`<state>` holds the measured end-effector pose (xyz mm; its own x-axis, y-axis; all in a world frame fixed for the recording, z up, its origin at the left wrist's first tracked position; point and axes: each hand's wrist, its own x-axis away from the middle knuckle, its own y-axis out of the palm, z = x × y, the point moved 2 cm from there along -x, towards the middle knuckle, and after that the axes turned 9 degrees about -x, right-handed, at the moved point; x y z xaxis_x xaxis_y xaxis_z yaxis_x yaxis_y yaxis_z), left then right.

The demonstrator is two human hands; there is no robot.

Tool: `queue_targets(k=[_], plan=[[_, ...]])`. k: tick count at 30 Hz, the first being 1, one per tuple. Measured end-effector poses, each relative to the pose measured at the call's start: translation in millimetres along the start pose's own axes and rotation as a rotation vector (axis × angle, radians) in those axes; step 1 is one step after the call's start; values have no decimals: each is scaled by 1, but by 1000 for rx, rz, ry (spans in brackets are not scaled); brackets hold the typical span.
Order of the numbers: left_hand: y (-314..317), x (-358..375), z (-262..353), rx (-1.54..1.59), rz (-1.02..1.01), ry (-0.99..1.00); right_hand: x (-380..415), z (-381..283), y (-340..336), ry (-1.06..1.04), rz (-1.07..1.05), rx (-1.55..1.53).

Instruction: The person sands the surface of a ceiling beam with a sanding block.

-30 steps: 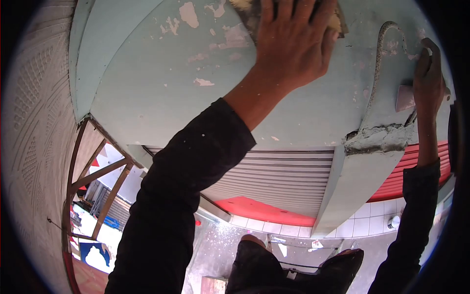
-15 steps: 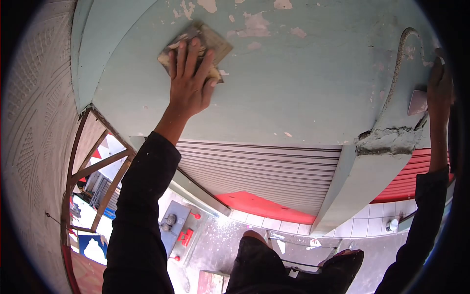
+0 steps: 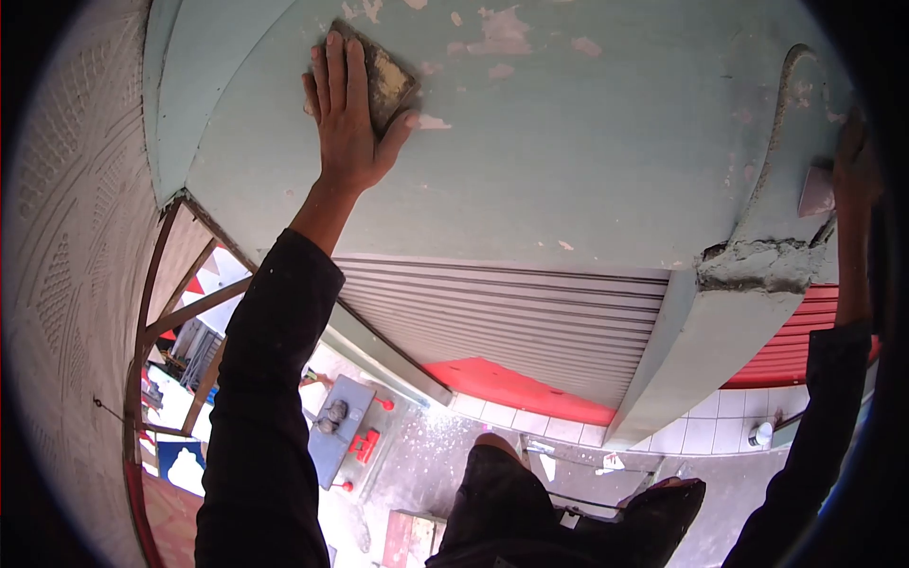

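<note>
Two hands reach up before us: our left hand (image 3: 350,142) holds a worn block (image 3: 390,80) under spread fingers, thumb by its edge, seemingly so that the palm can press it evenly to the pale green wall (image 3: 587,161), and covers much of it. Our right hand (image 3: 857,163) is dark at the right edge, beside a pinkish plate (image 3: 816,193), and we cannot tell whether it grasps that or merely braces us. Farther off, past the ribbed shutter (image 3: 521,317), lies a grey-blue board (image 3: 354,393) whose grey lumps (image 3: 332,415) are too small for us to name.
</note>
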<state>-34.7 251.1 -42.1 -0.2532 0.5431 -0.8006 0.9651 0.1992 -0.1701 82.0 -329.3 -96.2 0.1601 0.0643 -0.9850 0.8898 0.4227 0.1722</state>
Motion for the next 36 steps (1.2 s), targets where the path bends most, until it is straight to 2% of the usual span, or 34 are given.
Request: queue_targets(k=[4, 7, 9, 12, 13, 15, 17, 19, 20, 23, 26, 28, 33, 36], plan=[[5, 0, 0, 32, 30, 22, -7, -59, -11, 275, -74, 63], [9, -6, 14, 43, 111, -16, 1, -20, 0, 142, -39, 105], [16, -20, 33, 26, 173, 3, 17, 43, 15, -32, -17, 170], [10, -50, 81, -10, 165, 61, 15, 40, 8, -68, -20, 231], [6, -65, 105, 91, 172, 63, 10, 30, 5, -53, -32, 245], [-13, -91, 159, 66, 13, 91, 9, 19, 3, -17, -44, 247], [-16, -112, 196, 133, 44, 125, 9, 14, 2, -29, -36, 215], [-9, -117, 208, 205, 135, 138, 8, 17, -1, -58, -47, 170], [-7, -117, 207, 236, 178, 144, 6, 23, -2, -71, -72, 140], [-9, -101, 182, 112, 30, 166, 7, 30, -1, -105, -81, 76], [4, -60, 132, -29, 15, 196, 8, 42, 2, -169, -57, 41], [13, -24, 87, -43, -12, 106, 9, 47, 4, -181, -52, 49], [19, 46, 8, -72, -32, 4, 8, 34, 0, -72, -88, 26], [19, 44, 17, -30, 14, -86, 11, 12, 0, 23, -46, 23]])
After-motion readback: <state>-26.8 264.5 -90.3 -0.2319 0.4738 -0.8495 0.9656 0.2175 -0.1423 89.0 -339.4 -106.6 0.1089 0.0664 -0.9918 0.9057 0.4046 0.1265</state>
